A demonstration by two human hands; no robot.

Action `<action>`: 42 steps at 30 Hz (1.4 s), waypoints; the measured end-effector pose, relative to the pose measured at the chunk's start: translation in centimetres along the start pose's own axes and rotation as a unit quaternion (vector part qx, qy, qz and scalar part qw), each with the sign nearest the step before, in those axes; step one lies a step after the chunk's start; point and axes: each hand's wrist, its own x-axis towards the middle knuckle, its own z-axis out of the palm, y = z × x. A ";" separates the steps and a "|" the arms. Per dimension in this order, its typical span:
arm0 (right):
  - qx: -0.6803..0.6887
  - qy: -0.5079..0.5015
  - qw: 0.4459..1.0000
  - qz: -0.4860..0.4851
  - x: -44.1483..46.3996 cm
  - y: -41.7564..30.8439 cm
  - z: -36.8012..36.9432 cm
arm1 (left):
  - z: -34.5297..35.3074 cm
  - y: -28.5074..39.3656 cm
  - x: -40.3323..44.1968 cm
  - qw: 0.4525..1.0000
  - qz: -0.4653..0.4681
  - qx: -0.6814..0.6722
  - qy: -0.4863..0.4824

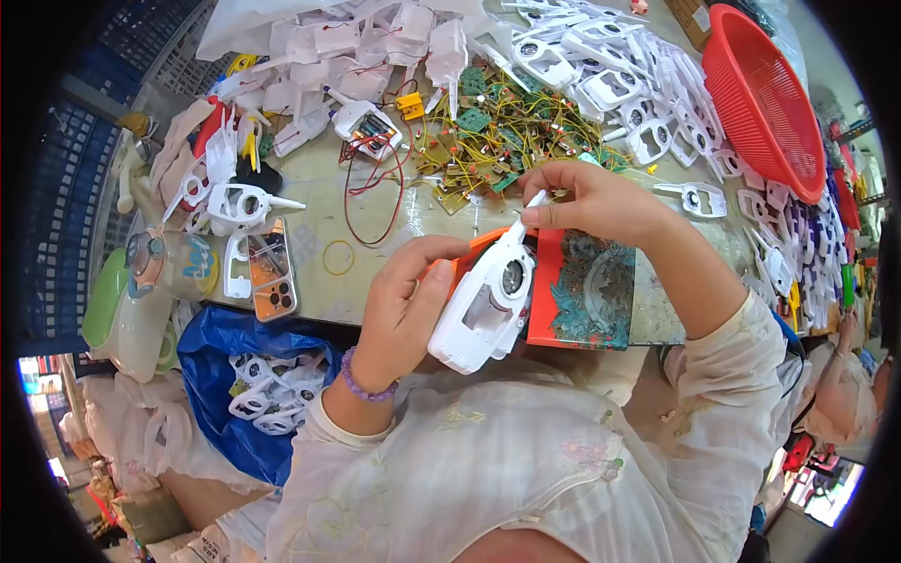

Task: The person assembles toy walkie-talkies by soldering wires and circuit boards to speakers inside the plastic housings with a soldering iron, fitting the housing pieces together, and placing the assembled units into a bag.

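Observation:
A white plastic housing point(472, 324) with a narrow tip, a round dark speaker-like part and a rectangular opening is tilted in front of my chest. Around its narrow upper end, the thumb and fingers of my right hand point(587, 202) are closed. My left hand point(404, 305), with a purple bead bracelet at the wrist, is against the housing's left side. Its thumb and index finger show; the other fingers are hidden behind the housing. Under the hands is an orange-red tray or box point(546, 310), partly covered, beside a worn dark green patterned piece point(594, 291).
Circuit boards with wires point(507, 131) lie heaped at the back. White housings point(610, 80) are piled behind them, near a red plastic basket point(765, 103). A battery-holding white unit point(368, 129) trails red wires. At left are a phone point(272, 272), a jar point(183, 266) and a blue bag point(216, 375).

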 end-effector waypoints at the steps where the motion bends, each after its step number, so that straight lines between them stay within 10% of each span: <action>1: 0.001 -0.001 1.000 -0.001 0.2 0.2 -0.3 | -0.3 0.0 0.1 1.000 0.000 0.002 0.000; 4: -0.003 -0.058 0.998 0.018 0.7 0.3 -0.7 | -0.8 -0.1 -0.1 0.990 0.039 0.050 -0.128; 13: 0.067 -0.063 0.996 -0.014 2.0 -0.3 -0.2 | -0.2 1.2 -0.5 0.970 0.015 0.229 -0.074; 19: 0.060 -0.110 0.991 -0.042 0.6 -2.6 1.6 | -0.2 0.2 -1.2 0.992 -0.076 -0.061 -0.075; 26: 0.137 -0.152 0.979 -0.025 2.5 -2.3 2.8 | 0.9 0.0 -2.0 0.987 -0.085 0.098 -0.096; 34: -0.120 0.041 0.971 -0.204 -1.0 -2.7 3.2 | -1.6 -0.6 -1.7 0.952 -0.218 -0.173 -0.124; 42: -0.433 0.006 0.882 -0.189 -6.6 -0.6 3.5 | -8.1 0.8 -4.2 0.957 -0.231 -0.090 -0.153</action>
